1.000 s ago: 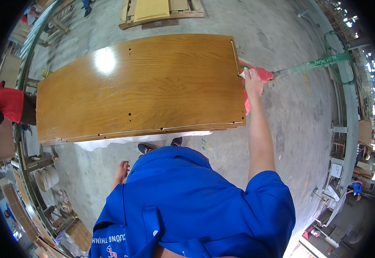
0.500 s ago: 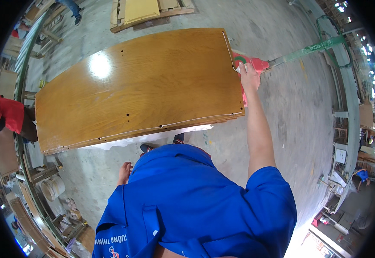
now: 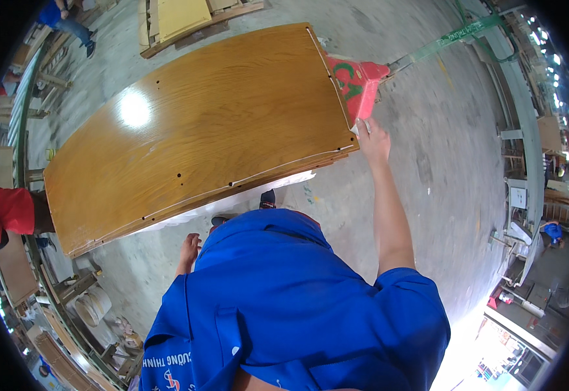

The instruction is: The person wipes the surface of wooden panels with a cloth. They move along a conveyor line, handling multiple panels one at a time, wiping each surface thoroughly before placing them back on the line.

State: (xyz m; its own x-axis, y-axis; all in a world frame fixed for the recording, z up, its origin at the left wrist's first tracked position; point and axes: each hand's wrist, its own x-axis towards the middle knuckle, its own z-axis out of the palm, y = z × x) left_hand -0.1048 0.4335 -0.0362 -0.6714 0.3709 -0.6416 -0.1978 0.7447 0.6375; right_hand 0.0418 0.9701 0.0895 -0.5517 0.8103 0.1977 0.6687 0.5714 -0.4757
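Note:
A glossy brown wooden panel (image 3: 232,111) lies flat on top of a stack of similar panels. It has several dark holes, and a thin white line runs along its near and right edges. At the panel's right edge, close to the near corner, my right hand (image 3: 375,140) is closed around a small white piece (image 3: 356,128), cloth or paper, which is mostly hidden by the fingers. My left hand (image 3: 189,252) hangs beside my body, away from the panel, fingers loosely bent and apart with nothing seen in them.
Against the stack's right end stands a pink-red pallet jack (image 3: 362,81) with a green handle (image 3: 457,36). A pallet with yellow boards (image 3: 180,19) lies at the back. At the far left, a person in red (image 3: 10,212) is beside the panel's end; a roller rail (image 3: 20,130) runs there.
My right hand has slid along the panel's right edge toward the near corner, with the white piece in it. The left hand stays by my side. The view has shifted slightly.

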